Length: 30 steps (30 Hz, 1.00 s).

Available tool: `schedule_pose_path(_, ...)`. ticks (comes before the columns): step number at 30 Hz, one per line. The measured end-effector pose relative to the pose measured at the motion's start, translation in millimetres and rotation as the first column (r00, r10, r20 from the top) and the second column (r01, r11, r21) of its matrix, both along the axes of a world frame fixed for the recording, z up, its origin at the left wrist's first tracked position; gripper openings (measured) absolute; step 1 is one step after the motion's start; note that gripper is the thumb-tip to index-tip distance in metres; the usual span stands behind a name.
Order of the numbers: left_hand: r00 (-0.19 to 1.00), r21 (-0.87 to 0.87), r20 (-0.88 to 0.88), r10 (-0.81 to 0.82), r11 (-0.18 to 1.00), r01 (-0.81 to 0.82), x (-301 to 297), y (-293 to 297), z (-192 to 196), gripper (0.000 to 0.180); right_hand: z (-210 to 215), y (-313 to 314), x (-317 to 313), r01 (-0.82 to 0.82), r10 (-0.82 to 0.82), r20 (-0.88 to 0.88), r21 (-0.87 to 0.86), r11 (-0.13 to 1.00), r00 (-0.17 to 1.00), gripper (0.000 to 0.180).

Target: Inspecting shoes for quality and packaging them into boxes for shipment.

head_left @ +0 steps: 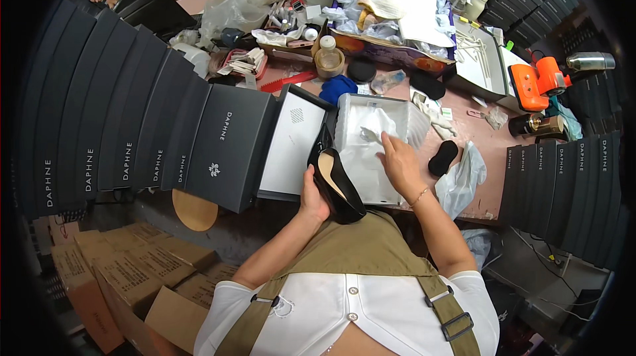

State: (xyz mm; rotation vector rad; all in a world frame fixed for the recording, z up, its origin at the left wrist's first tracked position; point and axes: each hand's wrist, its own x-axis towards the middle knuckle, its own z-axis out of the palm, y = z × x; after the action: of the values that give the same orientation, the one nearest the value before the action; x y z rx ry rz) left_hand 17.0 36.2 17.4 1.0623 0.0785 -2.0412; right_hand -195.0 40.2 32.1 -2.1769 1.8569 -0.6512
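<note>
My left hand grips a black shoe with a beige insole, held in front of my apron. Another black piece, perhaps the second shoe, shows behind its upper end; I cannot tell for sure. My right hand reaches over a whitish translucent tray with white tissue in it. Between thumb and fingers it pinches a small pale greyish piece, too small to name. Left of the tray lies an open dark shoe box with white paper showing in it.
Stacks of dark shoe boxes stand at left, and more boxes at right. A black insole-shaped pad and plastic bag lie right of the tray. Behind are a blue cloth, red comb and orange tool. Cartons fill the lower left.
</note>
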Motion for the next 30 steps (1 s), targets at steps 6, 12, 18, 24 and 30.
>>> schedule_pose_path(6,0.988,-0.13,0.075,-0.136,0.981,0.145,-11.1,9.5,12.4,0.064,-15.3,-8.9,63.8,-0.472,0.306,0.456,0.312,0.824,0.836,0.056)
schedule_pose_path(12,0.965,-0.178,0.15,-0.216,0.954,0.241,8.3,-0.8,-4.1,0.072,-26.2,-51.2,92.7,-0.415,0.096,0.526,0.533,0.737,0.845,0.062)
schedule_pose_path(18,0.845,-0.308,0.413,-0.34,0.821,0.48,20.9,-71.0,6.0,0.044,14.7,-7.5,95.7,-0.457,0.134,0.577,0.462,0.76,0.805,0.067)
schedule_pose_path(24,0.825,-0.212,0.478,-0.302,0.872,0.441,36.4,-80.0,-10.5,0.039,-7.8,-30.7,113.9,-0.504,0.122,0.624,0.482,0.717,0.772,0.078)
schedule_pose_path(30,0.811,-0.261,0.447,-0.377,0.813,0.521,30.4,-57.2,-10.4,0.048,23.6,-4.9,82.3,-0.636,0.154,0.793,0.337,0.695,0.589,0.053)
